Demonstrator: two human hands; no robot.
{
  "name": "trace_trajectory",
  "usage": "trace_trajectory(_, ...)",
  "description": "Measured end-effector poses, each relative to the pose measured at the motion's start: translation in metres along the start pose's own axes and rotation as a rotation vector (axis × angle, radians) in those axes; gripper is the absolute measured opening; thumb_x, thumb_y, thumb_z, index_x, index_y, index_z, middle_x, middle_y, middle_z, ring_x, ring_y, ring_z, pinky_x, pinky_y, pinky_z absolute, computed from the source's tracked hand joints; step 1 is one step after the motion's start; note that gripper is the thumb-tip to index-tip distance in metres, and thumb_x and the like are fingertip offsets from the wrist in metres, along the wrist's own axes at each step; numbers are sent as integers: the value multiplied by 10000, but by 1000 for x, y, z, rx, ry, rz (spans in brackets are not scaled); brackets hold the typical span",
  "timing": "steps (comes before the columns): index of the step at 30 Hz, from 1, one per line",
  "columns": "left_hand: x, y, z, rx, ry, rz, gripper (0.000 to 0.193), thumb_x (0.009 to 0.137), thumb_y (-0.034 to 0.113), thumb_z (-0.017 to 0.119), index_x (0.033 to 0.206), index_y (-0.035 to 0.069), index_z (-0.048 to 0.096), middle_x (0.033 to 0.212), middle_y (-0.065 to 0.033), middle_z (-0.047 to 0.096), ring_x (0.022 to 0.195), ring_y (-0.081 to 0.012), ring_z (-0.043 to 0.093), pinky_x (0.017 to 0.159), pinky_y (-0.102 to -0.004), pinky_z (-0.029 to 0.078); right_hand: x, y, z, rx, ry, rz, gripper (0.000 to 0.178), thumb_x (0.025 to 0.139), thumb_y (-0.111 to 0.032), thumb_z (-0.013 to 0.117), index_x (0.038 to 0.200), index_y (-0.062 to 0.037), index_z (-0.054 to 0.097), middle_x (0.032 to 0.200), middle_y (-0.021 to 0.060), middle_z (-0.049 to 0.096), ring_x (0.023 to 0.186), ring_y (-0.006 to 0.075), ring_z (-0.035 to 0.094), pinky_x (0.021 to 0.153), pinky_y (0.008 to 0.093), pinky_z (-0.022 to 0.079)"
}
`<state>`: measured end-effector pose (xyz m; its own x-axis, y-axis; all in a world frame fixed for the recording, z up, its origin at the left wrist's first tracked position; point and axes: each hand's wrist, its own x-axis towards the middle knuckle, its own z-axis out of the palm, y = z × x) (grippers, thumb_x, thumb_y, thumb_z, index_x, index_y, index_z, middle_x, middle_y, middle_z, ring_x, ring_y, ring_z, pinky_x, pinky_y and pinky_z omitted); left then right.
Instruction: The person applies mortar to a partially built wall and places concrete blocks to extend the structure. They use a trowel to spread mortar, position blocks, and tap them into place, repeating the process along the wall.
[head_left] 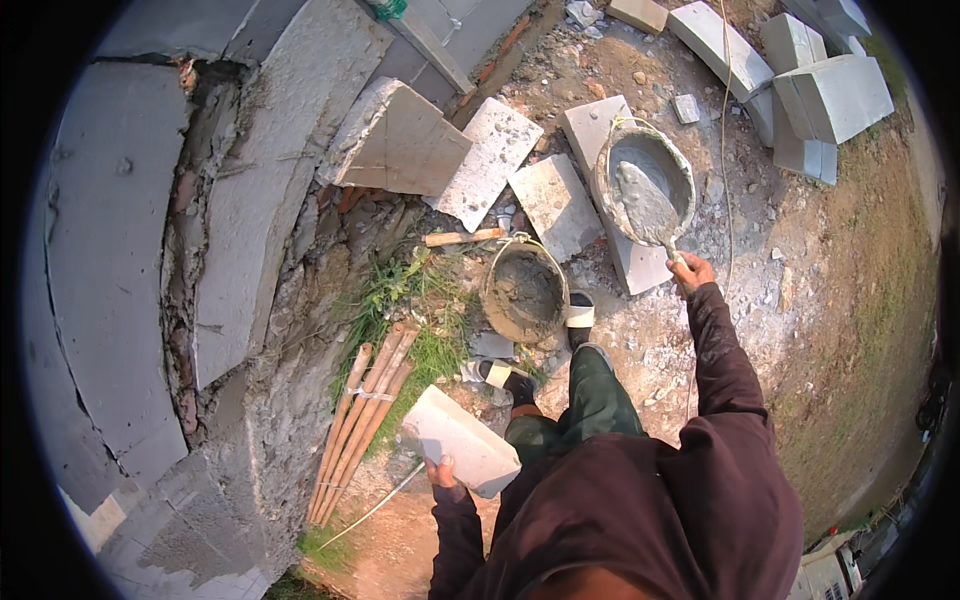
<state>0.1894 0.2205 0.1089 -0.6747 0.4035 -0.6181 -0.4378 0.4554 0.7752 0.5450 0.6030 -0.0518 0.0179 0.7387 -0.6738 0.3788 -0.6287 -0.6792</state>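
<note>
Extending over the far bucket (684, 170) at right, a grey trowel (645, 205) is gripped by the right hand (692, 273), its fingers curled; at near left, a pale block (460, 440) is pinched by the left hand (442, 473), its fingers partly hidden.

Tilting at lower centre as a pale grey rectangular block (458, 437), being held along its lower left edge, turning a broad flat face upward. Pointing blade-first into the mouth of a round bucket (689, 175) as a trowel (648, 208), carrying a grey coat over the blade and slanting its handle across the near rim. Standing right of centre as that same bucket, opening upward, showing grey crust around the rim.
</note>
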Motion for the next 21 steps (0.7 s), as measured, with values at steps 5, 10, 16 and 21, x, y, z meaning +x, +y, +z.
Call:
trace_trajectory(5, -6, -16, -63, -141, 167, -2, 716, 741, 296, 651, 1277, -38, 314, 1152, -132, 469, 1018, -212, 488, 882, -316, 394, -86, -49, 57, -36, -263, -366, 361, 737, -186, 633, 1031, 18, 588, 626, -1, 534, 516, 77, 470, 454, 234, 370)
trace_trajectory(10, -25, -68, -146, -269, 448, 11, 799, 680, 298, 737, 1260, -44, 306, 1097, -148, 518, 989, -210, 512, 840, -333, 428, -213, -137, 194, 87, -714, -419, 355, 742, -130, 597, 1063, 20, 568, 647, 35, 561, 500, 98, 491, 451, 231, 394)
trace_trajectory(16, -79, -137, -219, -552, 742, 118, 728, 688, 205, 715, 1257, -18, 319, 1052, -145, 542, 899, -237, 557, 765, -339, 464, -381, -218, 422, 154, -1379, -426, 417, 814, -140, 499, 1205, 3, 467, 766, 69, 578, 575, 133, 539, 517, 258, 435)
trace_trajectory(21, -129, -208, -260, -701, 978, 39, 719, 686, 198, 692, 1264, -29, 329, 1064, -157, 537, 872, -237, 554, 742, -335, 459, -562, -307, 605, 296, -1304, -905, 430, 822, -147, 491, 1231, -28, 433, 809, 47, 544, 620, 113, 523, 570, 261, 453)
